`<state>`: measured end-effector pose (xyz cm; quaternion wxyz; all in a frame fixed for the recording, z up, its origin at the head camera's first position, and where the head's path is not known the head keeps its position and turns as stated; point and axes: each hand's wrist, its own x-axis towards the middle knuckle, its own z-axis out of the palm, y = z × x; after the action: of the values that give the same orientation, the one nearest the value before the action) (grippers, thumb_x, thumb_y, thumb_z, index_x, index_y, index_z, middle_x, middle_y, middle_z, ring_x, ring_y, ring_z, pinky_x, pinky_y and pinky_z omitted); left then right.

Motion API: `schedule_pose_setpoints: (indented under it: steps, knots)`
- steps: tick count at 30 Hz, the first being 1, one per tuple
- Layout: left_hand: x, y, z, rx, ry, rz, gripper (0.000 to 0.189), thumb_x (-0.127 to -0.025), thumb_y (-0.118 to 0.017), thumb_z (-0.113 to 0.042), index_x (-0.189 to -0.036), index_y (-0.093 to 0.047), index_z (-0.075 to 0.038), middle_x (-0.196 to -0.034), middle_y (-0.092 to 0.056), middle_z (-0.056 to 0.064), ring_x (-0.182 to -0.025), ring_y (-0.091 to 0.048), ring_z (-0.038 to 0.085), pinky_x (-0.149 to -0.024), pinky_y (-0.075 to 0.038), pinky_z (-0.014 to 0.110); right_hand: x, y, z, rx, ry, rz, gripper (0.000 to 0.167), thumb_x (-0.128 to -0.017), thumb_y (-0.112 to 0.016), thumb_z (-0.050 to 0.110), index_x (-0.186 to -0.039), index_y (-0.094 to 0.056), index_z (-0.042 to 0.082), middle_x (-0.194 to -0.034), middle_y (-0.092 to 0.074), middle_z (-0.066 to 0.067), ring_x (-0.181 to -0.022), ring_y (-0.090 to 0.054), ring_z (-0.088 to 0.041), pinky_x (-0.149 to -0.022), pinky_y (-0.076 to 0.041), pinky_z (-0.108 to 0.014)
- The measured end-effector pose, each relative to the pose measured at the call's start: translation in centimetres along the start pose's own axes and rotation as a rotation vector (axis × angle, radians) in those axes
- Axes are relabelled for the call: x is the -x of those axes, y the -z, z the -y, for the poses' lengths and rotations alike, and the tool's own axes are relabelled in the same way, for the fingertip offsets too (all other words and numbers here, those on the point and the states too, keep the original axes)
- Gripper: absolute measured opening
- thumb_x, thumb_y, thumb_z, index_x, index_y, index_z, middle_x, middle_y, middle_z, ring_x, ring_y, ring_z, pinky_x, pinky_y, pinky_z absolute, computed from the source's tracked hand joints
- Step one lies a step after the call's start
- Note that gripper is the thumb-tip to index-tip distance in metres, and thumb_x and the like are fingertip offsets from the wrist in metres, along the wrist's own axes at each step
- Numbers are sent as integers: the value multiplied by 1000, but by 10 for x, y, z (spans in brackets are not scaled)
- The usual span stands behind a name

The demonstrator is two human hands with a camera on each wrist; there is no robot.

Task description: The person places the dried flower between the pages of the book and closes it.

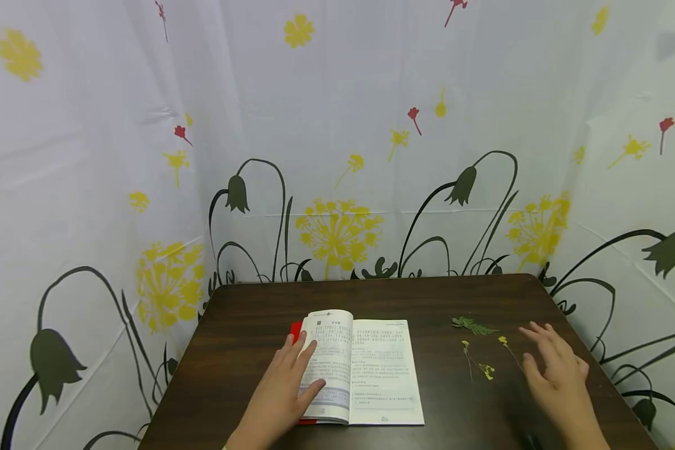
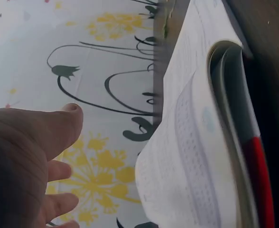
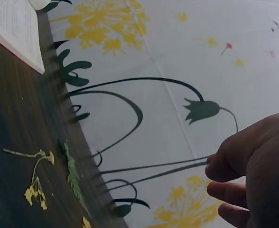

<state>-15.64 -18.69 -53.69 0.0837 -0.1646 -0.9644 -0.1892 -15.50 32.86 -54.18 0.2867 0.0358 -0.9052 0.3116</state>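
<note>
An open book with printed pages and a red cover edge lies on the dark wooden table. My left hand is spread over its left page, and the left wrist view shows a gap between that hand and the curved page. On the right, my right hand hovers above the table with its fingers extended and holds nothing. Just left of it lie a yellow flower sprig, a second, branching yellow sprig and a green fern leaf. In the right wrist view these sprigs lie flat.
A white curtain printed with yellow and red flowers and dark green bell-shaped blooms hangs behind the table and along its sides. A small dark object, partly cut off, sits at the bottom edge near my right forearm.
</note>
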Motion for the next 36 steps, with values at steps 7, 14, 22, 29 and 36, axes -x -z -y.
schedule_pose_setpoints:
  steps: [7,14,22,29,36]
  knots:
    - [-3,-8,-8,77,-33,56,66,-100,-78,-39,-155,-59,-9,-176,-40,12,-166,-32,39,-131,-32,63,12,-6,-16,-10,-262,-135,29,-99,-60,-1,-113,-79,14,-111,-72,-2,-91,-55,4,-73,-41,-14]
    - [-5,-16,-11,120,-108,117,63,-100,-78,-37,-156,-59,-14,-177,-41,4,-168,-29,33,-130,-34,60,23,-28,-49,26,-443,-100,19,-105,-61,15,-111,-79,13,-105,-73,-3,-77,-51,7,-63,-41,-16]
    - [-9,-23,-22,294,-105,205,59,-104,-73,-39,-158,-58,-22,-175,-44,-1,-168,-31,29,-130,-30,63,30,-29,-72,118,-536,-16,19,-105,-65,26,-109,-78,12,-89,-75,-5,-65,-55,-9,-58,-41,-27]
    - [-6,-51,-27,300,-108,245,67,-103,-74,-40,-159,-54,-10,-173,-45,12,-166,-31,41,-128,-28,72,30,-32,-71,165,-603,202,32,-108,-62,35,-116,-72,6,-84,-72,-2,-66,-59,-18,-57,-42,-34]
    - [-2,-72,-23,143,-63,321,78,-92,-84,-46,-159,-56,-16,-181,-28,14,-165,-29,50,-121,-31,81,30,-46,-65,222,-505,211,23,-104,-66,25,-109,-71,4,-76,-73,-4,-59,-61,-20,-52,-43,-39]
